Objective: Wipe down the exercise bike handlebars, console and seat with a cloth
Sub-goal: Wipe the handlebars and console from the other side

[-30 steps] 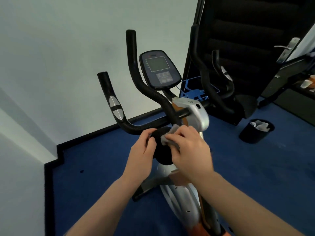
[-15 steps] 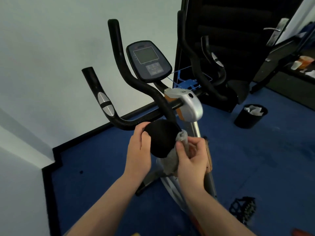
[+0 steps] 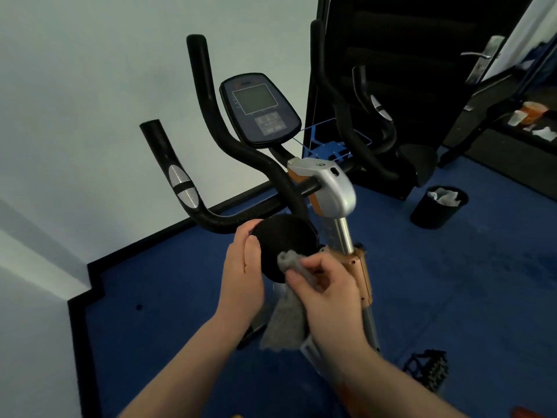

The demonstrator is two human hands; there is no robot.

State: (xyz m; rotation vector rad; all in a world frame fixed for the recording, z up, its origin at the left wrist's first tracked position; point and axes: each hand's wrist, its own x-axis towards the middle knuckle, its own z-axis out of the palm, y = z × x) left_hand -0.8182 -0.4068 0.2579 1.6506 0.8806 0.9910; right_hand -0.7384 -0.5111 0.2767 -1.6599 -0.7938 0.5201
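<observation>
The exercise bike stands before me with black curved handlebars (image 3: 211,116) and a dark oval console (image 3: 260,110) between them. Below the silver stem head (image 3: 330,188) is a round black knob (image 3: 286,239). My left hand (image 3: 242,276) grips the knob's left edge. My right hand (image 3: 327,294) is shut on a grey cloth (image 3: 287,315) and presses a bunched end against the knob's lower right face; the rest of the cloth hangs down. The seat is out of view.
White wall to the left, blue carpet with black skirting (image 3: 81,342). A black waste bin (image 3: 438,206) with paper stands right of the bike. A dark door (image 3: 407,70) with a handle is behind. A black pedal (image 3: 428,369) shows at lower right.
My right hand slid the cloth from the knob's top down over its right side to the lower face. The left hand stayed on the knob. The view shifted slightly.
</observation>
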